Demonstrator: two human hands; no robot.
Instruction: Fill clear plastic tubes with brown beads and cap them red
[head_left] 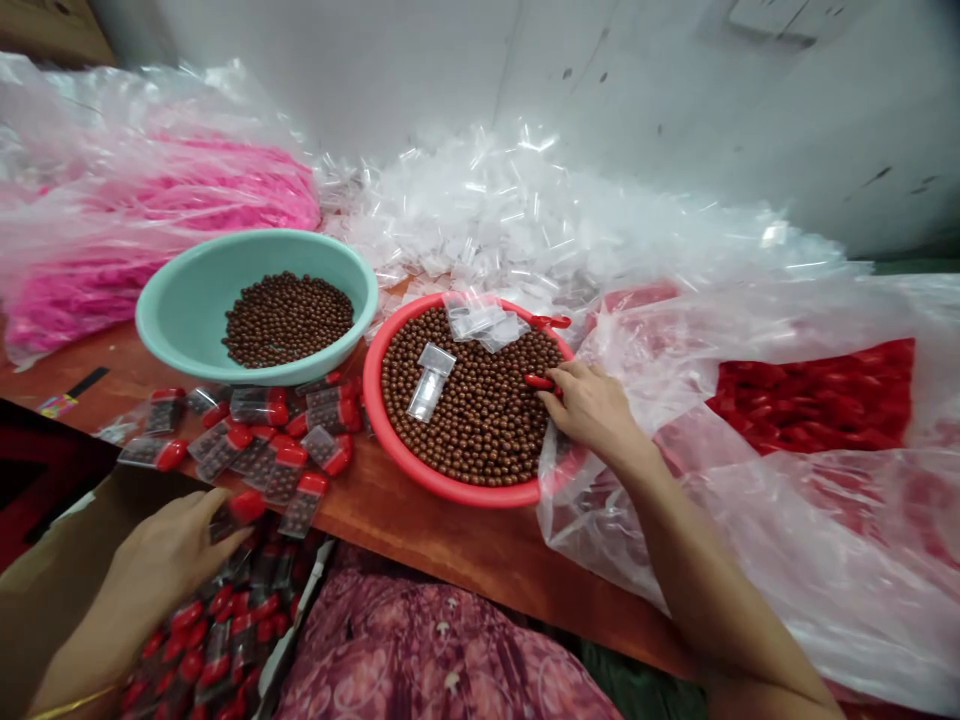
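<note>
My right hand [596, 408] pinches a small red cap [538, 382] over the right side of a red basin [373, 425]. Glossy brown beads [480, 430] fill the basin, and clear empty plastic containers [431, 382] lie on top of them. Down at the left, my left hand [169, 545] grips a small red-capped container [247, 506], its body mostly hidden by the fingers. Beneath that hand stands a cardboard box [45, 560] with many capped containers [217, 640] inside. More filled, red-capped containers [281, 470] lie on the table edge just above it.
A pale green basin [176, 320] with brown beads stands left of the red one. Clear plastic pieces [480, 210] are heaped along the wall. An open plastic bag of red caps [817, 400] lies right; bagged pink pieces [217, 185] lie left. The brown tabletop [420, 525] ends near my body.
</note>
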